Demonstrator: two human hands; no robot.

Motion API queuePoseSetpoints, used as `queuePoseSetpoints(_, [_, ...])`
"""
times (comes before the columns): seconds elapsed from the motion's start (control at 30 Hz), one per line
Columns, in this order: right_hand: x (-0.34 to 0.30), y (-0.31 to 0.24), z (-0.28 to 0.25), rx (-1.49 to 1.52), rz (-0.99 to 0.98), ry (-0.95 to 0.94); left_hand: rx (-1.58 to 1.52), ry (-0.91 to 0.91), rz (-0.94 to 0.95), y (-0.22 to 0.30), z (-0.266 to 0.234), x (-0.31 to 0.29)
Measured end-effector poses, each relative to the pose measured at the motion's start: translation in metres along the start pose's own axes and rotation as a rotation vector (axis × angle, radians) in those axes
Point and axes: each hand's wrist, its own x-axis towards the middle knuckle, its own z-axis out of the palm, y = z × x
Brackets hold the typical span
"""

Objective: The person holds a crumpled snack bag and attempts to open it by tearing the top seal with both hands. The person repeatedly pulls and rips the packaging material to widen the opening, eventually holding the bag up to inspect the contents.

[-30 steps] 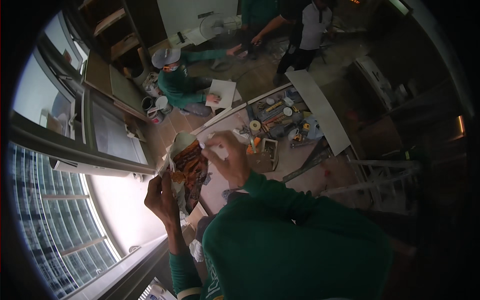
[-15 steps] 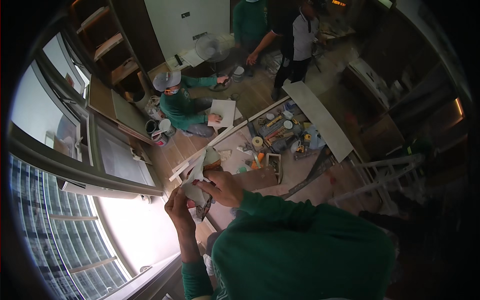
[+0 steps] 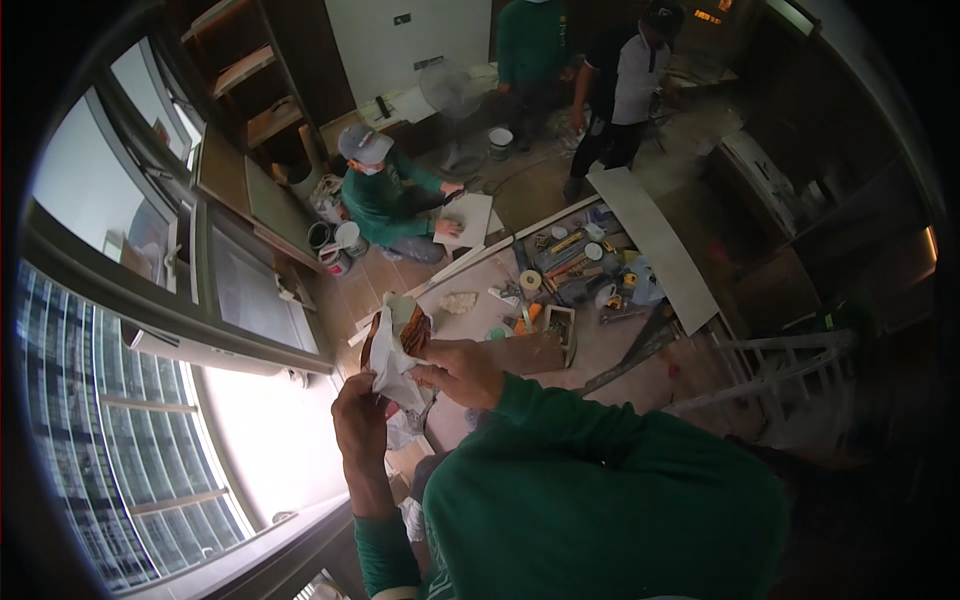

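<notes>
- Nearer our left hand (image 3: 360, 415) than a second ago, our right hand (image 3: 465, 373) pinches the crumpled wrapper (image 3: 396, 372).
- We clamp it from both sides, above the floor (image 3: 460, 326), toward its left edge.
- Light pinches should prevent tearing.

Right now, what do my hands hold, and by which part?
A crumpled packet; your left hand pinches its left edge, your right hand its right side.

A dark green top (image 3: 610, 510) with long sleeves (image 3: 565, 408) is worn.
</notes>
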Motion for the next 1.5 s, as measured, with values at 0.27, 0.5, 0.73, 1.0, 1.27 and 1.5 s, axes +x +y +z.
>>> queuePoseSetpoints(0.27, [-0.001,0.003,0.005,0.195,0.061,0.106,-0.047,0.079,0.168,0.012,0.009,-0.019])
queuePoseSetpoints(0.5, [0.012,-0.004,-0.006,0.145,-0.209,0.053,0.35,0.142,0.411,0.045,-0.023,-0.012])
queuePoseSetpoints(0.73, [0.012,-0.015,-0.013,0.288,-0.256,-0.13,0.384,0.0,0.329,0.061,-0.054,0.038])
queuePoseSetpoints(1.0, [-0.002,0.063,-0.044,0.298,-0.038,0.18,0.017,0.041,-0.272,-0.037,-0.119,0.067])
queuePoseSetpoints(1.27, [-0.025,0.082,-0.045,0.492,0.052,-0.095,-0.123,-0.152,-0.238,0.014,-0.095,0.053])
queuePoseSetpoints(1.5, [-0.007,0.015,-0.027,0.089,-0.253,-0.544,-0.225,-0.137,-0.002,0.042,-0.104,0.071])
